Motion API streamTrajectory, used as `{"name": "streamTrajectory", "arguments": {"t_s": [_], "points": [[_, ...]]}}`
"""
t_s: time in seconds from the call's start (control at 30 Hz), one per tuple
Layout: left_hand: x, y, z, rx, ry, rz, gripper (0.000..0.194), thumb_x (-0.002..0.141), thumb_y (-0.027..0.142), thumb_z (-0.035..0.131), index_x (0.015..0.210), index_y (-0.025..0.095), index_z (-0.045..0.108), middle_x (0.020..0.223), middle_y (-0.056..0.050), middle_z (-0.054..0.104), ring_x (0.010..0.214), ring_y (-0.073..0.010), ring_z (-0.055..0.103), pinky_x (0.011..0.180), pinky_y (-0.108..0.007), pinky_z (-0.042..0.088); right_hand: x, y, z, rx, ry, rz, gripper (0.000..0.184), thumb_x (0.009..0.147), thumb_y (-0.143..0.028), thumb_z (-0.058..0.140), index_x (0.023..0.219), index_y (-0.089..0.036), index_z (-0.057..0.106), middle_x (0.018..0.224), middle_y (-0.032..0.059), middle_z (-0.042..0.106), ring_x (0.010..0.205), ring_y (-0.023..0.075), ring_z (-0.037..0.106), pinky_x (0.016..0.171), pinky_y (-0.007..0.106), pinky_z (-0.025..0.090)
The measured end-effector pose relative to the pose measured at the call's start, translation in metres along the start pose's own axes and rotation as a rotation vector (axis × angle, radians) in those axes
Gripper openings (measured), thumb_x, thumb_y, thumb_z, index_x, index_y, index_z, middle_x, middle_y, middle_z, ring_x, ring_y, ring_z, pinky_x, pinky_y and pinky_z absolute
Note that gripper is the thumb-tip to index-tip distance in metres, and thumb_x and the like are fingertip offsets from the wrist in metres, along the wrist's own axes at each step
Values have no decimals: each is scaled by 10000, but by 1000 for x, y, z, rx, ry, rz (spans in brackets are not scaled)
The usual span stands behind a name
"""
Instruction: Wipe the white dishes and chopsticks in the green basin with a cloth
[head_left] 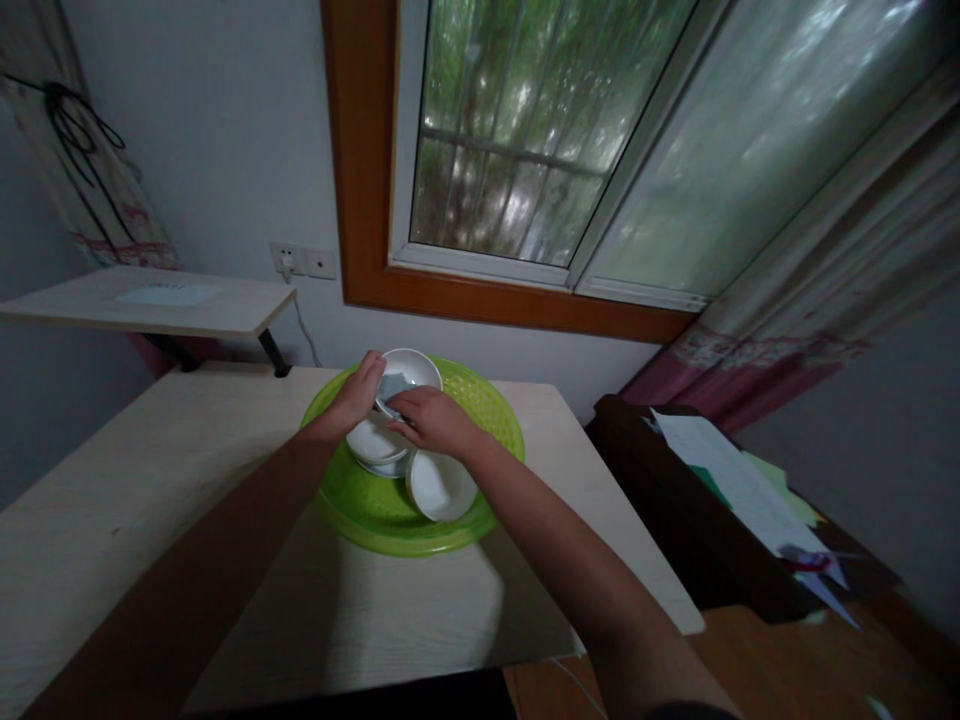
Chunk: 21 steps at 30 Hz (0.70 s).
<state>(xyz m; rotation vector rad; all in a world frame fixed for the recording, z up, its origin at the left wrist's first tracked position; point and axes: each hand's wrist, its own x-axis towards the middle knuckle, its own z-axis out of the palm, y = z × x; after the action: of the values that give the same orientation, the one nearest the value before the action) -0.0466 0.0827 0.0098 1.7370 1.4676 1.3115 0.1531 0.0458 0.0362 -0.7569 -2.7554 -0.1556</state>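
My left hand [361, 392] grips the left rim of a white bowl [416, 366], which is held tilted above other dishes. A grey-blue cloth [393, 388] lies against the inside of that bowl. My right hand [435, 418] is closed on the cloth at the bowl's near rim; its fingertips are partly hidden. Beneath are stacked white bowls [373, 440], and a further white bowl [442, 487] leans on its side to the right. All these dishes are in or over a round lime-green plastic basket [420, 543].
The basket stands on a pale wooden desk [150, 450] against the wall. A raised shelf [247, 318] with a paper on it is at the left. Right of the desk, a dark brown cabinet [675, 510] carries papers [739, 480]. A window [517, 140] is behind.
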Motion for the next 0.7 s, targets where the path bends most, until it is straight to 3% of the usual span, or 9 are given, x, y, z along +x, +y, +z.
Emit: {"name": "streamTrajectory", "arguments": {"t_s": [0.13,0.23,0.3,0.43,0.57,0.7], "points": [[4,-8,6,-64,-26,19,329,992,537,373,949,270,560,907,-38,670,922,-256,672,919,-377,545,-2,3,9,21,88,2,522,1101,-420,600,1552,-159,581,1580,156,624,1461,288,579,1260,466,393],[5,-8,8,-94,-46,15,344,988,547,381,971,268,580,984,-54,714,996,-264,691,952,-378,554,-2,1,10,-46,117,85,693,1075,-541,616,1607,-110,515,1624,190,571,1544,338,488,1327,539,278],[5,-6,8,-95,-52,1,354,978,558,392,990,270,598,987,-57,729,998,-269,702,917,-374,564,-1,-1,7,-95,125,148,771,1050,-611,625,1594,-75,524,1601,213,587,1523,358,505,1334,544,248],[2,1,4,-55,-9,-18,365,979,571,390,1001,282,612,909,-49,715,895,-268,707,807,-372,560,3,-6,-2,-194,106,267,765,1022,-709,599,1382,-41,696,1384,252,729,1308,371,648,1235,510,367],[-3,7,-2,12,27,-4,399,1008,577,356,1049,280,619,939,-56,722,879,-267,701,793,-376,552,6,-11,-8,-244,18,288,648,1062,-684,542,1059,-92,804,1064,218,803,1083,336,703,1053,480,456],[-5,11,-5,23,30,-18,394,1016,570,343,1055,277,603,918,-54,713,852,-268,691,747,-371,545,4,-7,-6,-217,-17,179,502,1096,-565,569,1066,-116,792,1060,180,797,1075,300,705,986,437,464]]}}
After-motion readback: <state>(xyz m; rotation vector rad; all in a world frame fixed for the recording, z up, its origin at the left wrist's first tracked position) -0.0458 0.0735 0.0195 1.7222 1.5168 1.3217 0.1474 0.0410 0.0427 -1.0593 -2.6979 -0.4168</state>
